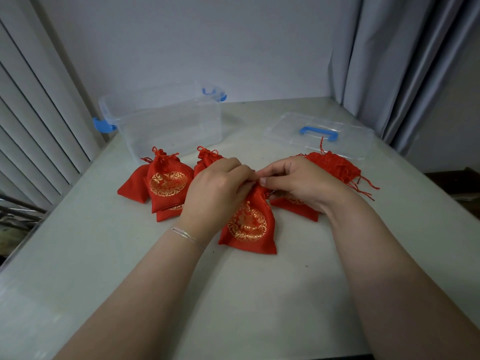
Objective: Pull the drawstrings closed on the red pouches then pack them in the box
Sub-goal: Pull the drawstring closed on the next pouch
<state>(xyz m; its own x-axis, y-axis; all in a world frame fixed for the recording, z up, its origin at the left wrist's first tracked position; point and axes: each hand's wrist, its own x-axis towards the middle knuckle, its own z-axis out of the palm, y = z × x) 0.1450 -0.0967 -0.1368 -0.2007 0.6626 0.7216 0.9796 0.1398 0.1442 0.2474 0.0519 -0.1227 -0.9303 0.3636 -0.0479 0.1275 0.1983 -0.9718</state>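
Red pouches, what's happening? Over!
Both hands, left and right, pinching front pouch neck. Clear box empty, lid off. Nothing blocking.

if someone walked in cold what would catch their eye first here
Most likely the two hands, left hand and right hand, meeting at the gathered neck of a red pouch with a gold emblem in the middle of the table. Next, the cluster of red pouches to its left, in front of the clear plastic box, whose lid lies far right.

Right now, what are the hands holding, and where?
Both hands, left hand and right hand, pinch the gathered neck of one red pouch, probably at its drawstrings, which the fingers hide.
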